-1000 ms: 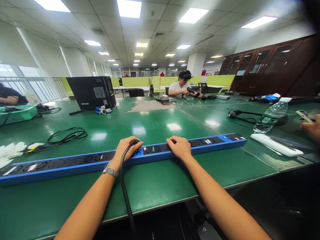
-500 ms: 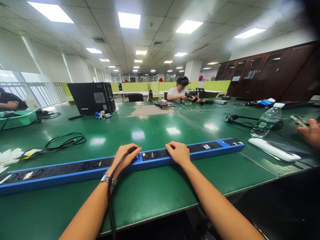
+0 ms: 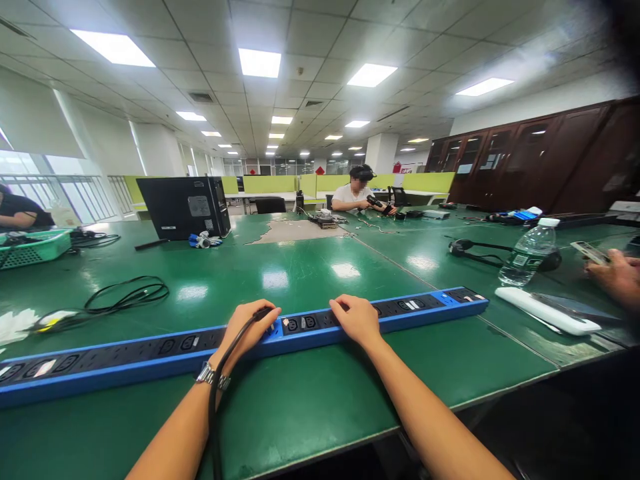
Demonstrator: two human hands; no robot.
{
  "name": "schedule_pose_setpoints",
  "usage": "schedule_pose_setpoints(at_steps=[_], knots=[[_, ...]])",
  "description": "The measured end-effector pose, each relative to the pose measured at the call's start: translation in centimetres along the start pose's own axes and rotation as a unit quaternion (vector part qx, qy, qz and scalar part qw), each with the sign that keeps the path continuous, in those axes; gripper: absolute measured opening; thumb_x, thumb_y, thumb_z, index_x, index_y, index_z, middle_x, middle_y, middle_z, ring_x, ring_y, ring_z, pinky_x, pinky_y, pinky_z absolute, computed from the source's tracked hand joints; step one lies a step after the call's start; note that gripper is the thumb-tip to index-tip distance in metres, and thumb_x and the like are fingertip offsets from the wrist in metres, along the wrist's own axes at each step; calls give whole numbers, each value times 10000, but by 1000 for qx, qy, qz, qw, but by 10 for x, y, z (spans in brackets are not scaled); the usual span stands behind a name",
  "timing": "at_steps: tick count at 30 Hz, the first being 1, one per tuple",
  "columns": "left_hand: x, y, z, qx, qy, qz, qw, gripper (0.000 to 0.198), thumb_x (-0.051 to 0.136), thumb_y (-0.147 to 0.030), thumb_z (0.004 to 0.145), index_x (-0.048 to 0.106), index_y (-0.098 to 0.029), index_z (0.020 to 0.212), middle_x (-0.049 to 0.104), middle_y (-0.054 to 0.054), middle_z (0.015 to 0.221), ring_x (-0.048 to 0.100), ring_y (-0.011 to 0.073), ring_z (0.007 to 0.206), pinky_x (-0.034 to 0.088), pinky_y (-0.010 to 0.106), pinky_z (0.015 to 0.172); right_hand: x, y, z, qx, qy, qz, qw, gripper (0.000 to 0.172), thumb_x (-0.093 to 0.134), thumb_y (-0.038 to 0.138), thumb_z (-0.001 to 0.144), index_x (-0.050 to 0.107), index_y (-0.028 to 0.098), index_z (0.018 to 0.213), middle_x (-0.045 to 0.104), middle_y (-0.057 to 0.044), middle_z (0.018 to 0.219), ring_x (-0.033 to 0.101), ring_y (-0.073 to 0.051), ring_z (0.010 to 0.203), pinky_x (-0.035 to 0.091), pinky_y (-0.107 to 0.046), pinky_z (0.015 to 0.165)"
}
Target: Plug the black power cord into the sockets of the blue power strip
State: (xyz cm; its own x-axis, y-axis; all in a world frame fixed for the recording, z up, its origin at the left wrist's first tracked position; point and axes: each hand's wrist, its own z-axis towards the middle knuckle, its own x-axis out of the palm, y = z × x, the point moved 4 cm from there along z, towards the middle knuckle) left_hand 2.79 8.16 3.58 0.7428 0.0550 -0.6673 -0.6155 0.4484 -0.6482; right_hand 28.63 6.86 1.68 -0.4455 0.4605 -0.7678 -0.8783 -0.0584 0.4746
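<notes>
A long blue power strip (image 3: pixel 310 342) with black sockets lies across the table in front of me. My left hand (image 3: pixel 250 327) is closed on the end of a black power cord (image 3: pixel 216 407), over the strip's middle; the cord runs back along my wrist and forearm. Whatever plug is at its tip is mostly hidden by my fingers. Farther right along the strip, my right hand (image 3: pixel 356 320) grips it from above, its fingers mostly hidden from view.
A black computer case (image 3: pixel 180 207) and gloves (image 3: pixel 205 240) sit behind. Coiled black cable (image 3: pixel 127 293) and a green basket (image 3: pixel 35 248) lie left. On the right are a water bottle (image 3: pixel 530 253), a white object (image 3: pixel 547 312) and another person's hand (image 3: pixel 617 273) with a phone-like object.
The camera has tilted slightly upward, so the scene sits lower. Both my hands keep their places on the strip. The other person's hand at right has shifted a little left.
</notes>
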Motion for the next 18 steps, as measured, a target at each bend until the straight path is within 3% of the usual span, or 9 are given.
schedule_pose_setpoints(at_steps=[12,18], knots=[[0,1,1,28,-15,13,999,337,527,-503,862,718,-227,827,719,-15,701,657,159,657,465,244,614,0,0,0,-5,-12,29,999,294,493,408,873,724,267,759,736,3,797,629,-176,741,336,-259,608],[-1,-5,-5,80,-70,31,994,336,454,-385,880,674,-219,1071,741,22,912,675,152,807,481,235,736,-3,2,-2,-19,-51,86,995,273,497,386,849,708,240,755,732,-36,807,627,-203,762,398,-297,696]])
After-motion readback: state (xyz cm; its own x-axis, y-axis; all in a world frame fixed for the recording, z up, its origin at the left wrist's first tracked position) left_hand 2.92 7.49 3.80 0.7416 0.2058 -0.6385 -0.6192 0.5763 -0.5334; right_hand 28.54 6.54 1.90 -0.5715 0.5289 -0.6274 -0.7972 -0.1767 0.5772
